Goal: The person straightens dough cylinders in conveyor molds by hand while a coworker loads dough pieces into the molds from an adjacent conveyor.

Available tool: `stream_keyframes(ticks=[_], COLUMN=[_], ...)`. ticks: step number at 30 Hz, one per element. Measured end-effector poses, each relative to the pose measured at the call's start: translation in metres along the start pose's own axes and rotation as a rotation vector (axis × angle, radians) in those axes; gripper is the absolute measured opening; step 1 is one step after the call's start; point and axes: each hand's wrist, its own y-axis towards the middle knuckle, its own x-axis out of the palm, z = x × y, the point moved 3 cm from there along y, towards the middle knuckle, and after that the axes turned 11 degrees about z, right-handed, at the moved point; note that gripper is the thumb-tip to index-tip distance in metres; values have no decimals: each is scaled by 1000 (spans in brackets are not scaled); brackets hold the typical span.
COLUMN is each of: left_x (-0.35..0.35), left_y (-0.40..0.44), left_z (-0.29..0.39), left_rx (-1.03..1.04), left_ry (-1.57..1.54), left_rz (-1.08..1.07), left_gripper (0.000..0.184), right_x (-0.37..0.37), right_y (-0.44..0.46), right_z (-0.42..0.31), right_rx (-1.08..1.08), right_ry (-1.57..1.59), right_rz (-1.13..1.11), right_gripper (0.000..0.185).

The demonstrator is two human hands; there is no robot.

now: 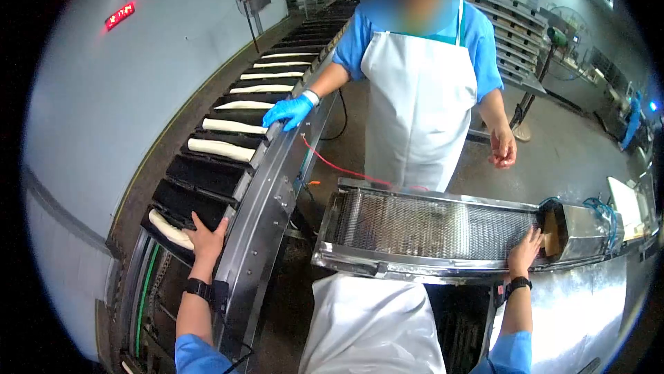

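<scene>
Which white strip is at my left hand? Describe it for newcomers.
Find the long conveyor beside the pale wall. Go to the black tray at the bare left hand. The white strip there bows, unlike the straighter ones farther up.

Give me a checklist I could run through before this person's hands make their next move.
1. Left hand at the nearest dough strip: ok, it is right beside the strip's end.
2. Nearest strip lying straight: not ok, it curves in its black holder.
3. Right hand well away from the metal box: not ok in my judgement; it is at the mesh belt, close to the box.
4. Co-worker's gloved hand off the conveyor frame: not ok, it rests on the edge.
5. Mesh belt stopped: cannot tell from one still picture.
</scene>
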Motion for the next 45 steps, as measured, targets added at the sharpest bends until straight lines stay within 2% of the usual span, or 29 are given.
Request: stream_keyframes(ticks=[2,4,6,7,8,10,11,12,16,17,18,19,20,21,24,26,28,30,32,34,38,39,40,43,45], left_x=[-1,-5,0,4,6,4,3,0,-14,-6,7,-5,-15,-23,-4,5,3,-2,-12,7,10,-2,-11,-2,1], left_y=[3,5,6,12,15,15,18,18,21,28,37,38,35,34,41,43,41,39,35,44,42,38,34,35,39], left_z=[0,3,-3,-8,-12,-10,-8,-4,7,2,-11,-1,5,12,2,-3,3,12,23,14,14,19,26,20,16], left_rx=[-14,-14,-5,-2,0,1,-27,-56,-80,-48,-18,-12,-108,-110,-99,-47,-68,-115,-132,-131,-36,-69,-104,-101,-61], left_ry=[23,-16,-21,-23,-29,-58,-16,24,-7,2,8,-60,-23,-12,-37,-104,-38,11,15,4,-159,-221,-127,-54,-109], left_rz=[-13,-11,-46,-32,-13,-3,-15,-24,-54,-29,-1,-31,-123,-131,-130,-59,-72,-102,-130,-114,-70,-66,-78,-79,9], left_gripper=[108,108,109,108,108,107,108,108,109,109,109,109,109,109,110,109,109,109,110,111,112,111,112,114,117], right_x=[-20,-27,-24,-24,-17,-3,10,-14,-37,-23,2,-20,-44,-48,-46,-47,-94,-127,-148,-208,-316,-338,-355,-381,-385], right_y=[7,18,16,16,14,15,15,13,9,17,16,23,20,21,16,6,4,8,24,32,28,21,16,-32,-54], right_z=[-15,-17,-4,1,10,20,27,13,-13,-11,1,-14,-24,-21,-8,-11,-51,-92,-122,-168,-268,-290,-310,-378,-400], right_rx=[-38,-57,-212,-212,-275,-200,-188,-193,-345,-361,-427,-437,-449,-441,-296,-373,-475,-438,-268,-156,-69,-152,-244,-480,-588], right_ry=[-127,-114,-268,-258,-343,-263,-244,-234,-282,-226,-232,-284,-340,-344,-293,-110,-71,147,684,1119,1677,1735,1806,2102,2058], right_rz=[-149,-135,-180,-162,-150,-135,-104,-153,-146,-231,-103,-122,-157,-68,-93,-63,-112,-283,-478,-511,-509,-616,-693,-1088,-1209], right_gripper=[64,61,60,56,66,63,60,50,28,25,21,20,21,19,20,18,22,23,23,25,38,46,54,64,71])
